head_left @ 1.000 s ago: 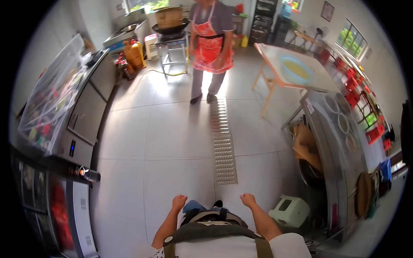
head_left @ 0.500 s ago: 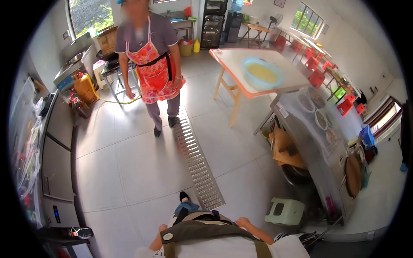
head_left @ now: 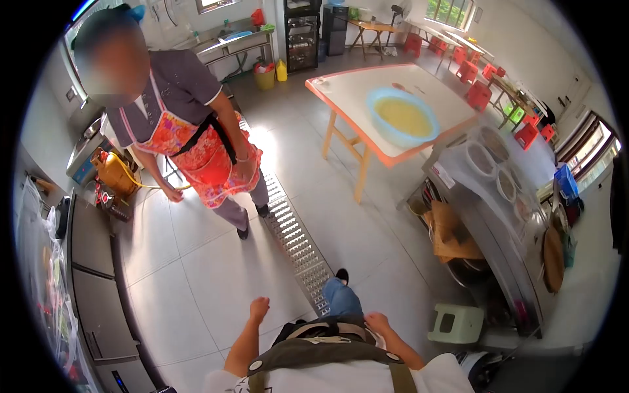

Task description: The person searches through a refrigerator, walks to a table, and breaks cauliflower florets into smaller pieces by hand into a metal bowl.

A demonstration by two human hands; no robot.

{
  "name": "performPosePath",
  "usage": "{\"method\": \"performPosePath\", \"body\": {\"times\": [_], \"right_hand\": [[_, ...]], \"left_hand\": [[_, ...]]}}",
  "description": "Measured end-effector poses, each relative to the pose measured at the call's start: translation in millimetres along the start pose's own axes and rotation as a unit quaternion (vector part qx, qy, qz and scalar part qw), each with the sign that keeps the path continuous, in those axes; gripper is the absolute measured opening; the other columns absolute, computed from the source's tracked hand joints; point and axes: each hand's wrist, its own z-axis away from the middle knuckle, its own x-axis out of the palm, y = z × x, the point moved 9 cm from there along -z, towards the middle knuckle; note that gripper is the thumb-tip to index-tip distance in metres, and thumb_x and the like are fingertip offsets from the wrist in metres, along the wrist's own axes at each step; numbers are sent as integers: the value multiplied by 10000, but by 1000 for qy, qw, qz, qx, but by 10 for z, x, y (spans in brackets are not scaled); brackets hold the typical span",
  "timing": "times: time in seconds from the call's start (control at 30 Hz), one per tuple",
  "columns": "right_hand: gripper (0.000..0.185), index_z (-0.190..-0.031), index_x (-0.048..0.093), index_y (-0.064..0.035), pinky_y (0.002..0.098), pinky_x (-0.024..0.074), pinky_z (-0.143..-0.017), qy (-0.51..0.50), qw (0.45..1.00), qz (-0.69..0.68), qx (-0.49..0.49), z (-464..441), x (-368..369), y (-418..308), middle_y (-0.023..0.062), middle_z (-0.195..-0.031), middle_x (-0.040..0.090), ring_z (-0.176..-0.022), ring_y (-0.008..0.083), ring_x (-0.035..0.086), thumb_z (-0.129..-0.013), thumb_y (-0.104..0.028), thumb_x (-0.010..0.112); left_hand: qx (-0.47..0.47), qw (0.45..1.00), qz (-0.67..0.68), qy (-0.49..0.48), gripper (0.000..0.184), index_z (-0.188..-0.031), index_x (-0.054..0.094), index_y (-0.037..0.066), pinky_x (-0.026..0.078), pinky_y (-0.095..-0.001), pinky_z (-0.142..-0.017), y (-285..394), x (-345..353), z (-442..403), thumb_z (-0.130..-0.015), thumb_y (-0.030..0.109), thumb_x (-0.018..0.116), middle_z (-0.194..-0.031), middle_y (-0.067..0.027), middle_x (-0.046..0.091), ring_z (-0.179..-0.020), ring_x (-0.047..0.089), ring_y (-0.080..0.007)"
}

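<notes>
In the head view my left hand point(head_left: 259, 309) is held out in front of my body, over the tiled floor. Its fingers are curled in, and nothing shows in them. My right hand point(head_left: 377, 322) hangs beside my waist, next to the dark olive apron point(head_left: 327, 354) I wear. Its fingers look curled too, with no object visible. Neither hand touches the table point(head_left: 327, 88) ahead, where a light blue basin point(head_left: 375, 124) holds yellowish liquid. One of my legs point(head_left: 342, 298) in blue jeans is stepping forward beside the metal drain grate point(head_left: 288, 219).
A person in a red floral apron point(head_left: 203, 160) stands ahead on the left. Along the left wall runs a steel refrigerated counter point(head_left: 98, 295). On the right are a steel counter point(head_left: 458, 190) with covered bowls and a pale green stool point(head_left: 457, 323). Red stools point(head_left: 479, 95) stand farther back.
My view has come closer to the person in the red apron, who now appears larger and farther left. My left hand has swung forward, and my leg has stepped ahead.
</notes>
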Motion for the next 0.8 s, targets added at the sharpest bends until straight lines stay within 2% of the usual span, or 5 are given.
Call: {"method": "performPosePath", "body": {"times": [0.2,0.37,0.43,0.53,0.8], "right_hand": [[406,-674,595,8,319,494,-577,-31,921,-79,379,-280,-353,2185,143,-595,602,-493,205,586,-746,-388,536],[348,-792,624,2,346,478,-686,27,962,75,261,-2350,-1394,2427,176,-813,619,-759,294,593,-746,-341,585],[388,-857,627,-7,385,466,-736,94,948,-199,230,-3129,-1855,2078,184,-919,610,-870,324,583,-754,-371,540],[348,-867,630,-10,412,459,-749,19,980,200,2,-4184,-3048,52,189,-916,606,-872,340,573,-746,-315,516],[320,-884,598,-54,366,461,-646,97,975,-44,-195,-5193,-3730,-3365,145,-795,619,-753,282,597,-743,-336,543]], "left_hand": [[-65,950,-283,-113,306,-762,666,91,464,-390,-752,-345,894,-256,-668,368,577,-827,-164,622,-808,586,-338],[-150,943,-283,-87,211,-721,658,55,475,-379,-702,1023,429,-650,-640,224,561,-804,-167,625,-791,598,-321],[-128,961,-246,1,182,-696,651,45,471,-391,-700,1318,338,-1352,-638,180,543,-783,-186,616,-793,592,-337],[-28,936,-93,340,84,-657,488,21,404,-472,-584,2734,-298,-1809,-698,56,424,-665,-221,541,-670,537,-393],[128,957,-64,252,83,-644,487,40,379,-491,-543,4229,-399,-2814,-704,94,465,-621,-204,527,-604,522,-401]]}}
